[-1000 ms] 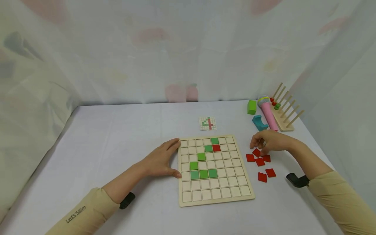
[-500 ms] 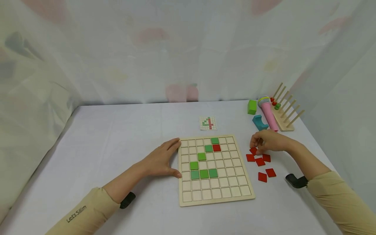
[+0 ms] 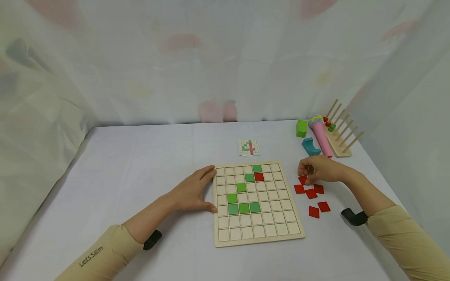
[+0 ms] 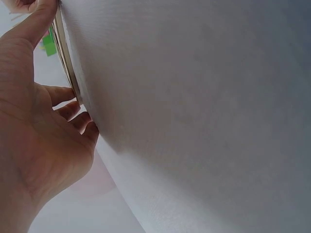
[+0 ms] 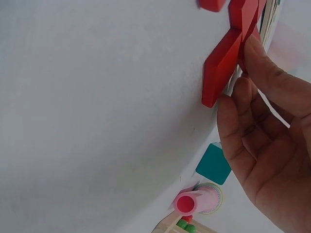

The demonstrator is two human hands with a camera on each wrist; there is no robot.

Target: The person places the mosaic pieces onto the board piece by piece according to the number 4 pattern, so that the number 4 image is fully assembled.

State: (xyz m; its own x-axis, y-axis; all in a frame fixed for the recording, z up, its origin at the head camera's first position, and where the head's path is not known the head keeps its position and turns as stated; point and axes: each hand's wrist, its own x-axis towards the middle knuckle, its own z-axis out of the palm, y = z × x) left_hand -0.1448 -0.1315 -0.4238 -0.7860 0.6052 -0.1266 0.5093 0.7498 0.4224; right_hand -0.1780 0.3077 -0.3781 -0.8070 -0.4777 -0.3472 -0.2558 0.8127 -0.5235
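Observation:
A wooden grid board lies in front of me, with several green tiles and one red tile set in it. My left hand rests flat on the table against the board's left edge, fingers straight. To the right of the board, my right hand pinches a loose red tile by its edge. In the right wrist view this tile stands tilted off the table between thumb and fingertips. Several more red tiles lie just below that hand.
A small pattern card lies beyond the board. At the back right stand a green block, a teal block, a pink toy microphone and a wooden peg rack. Pale curtains close in the table.
My right hand has shifted slightly left and away from me, and its fingers have closed on the nearest red tile. The left hand has not moved.

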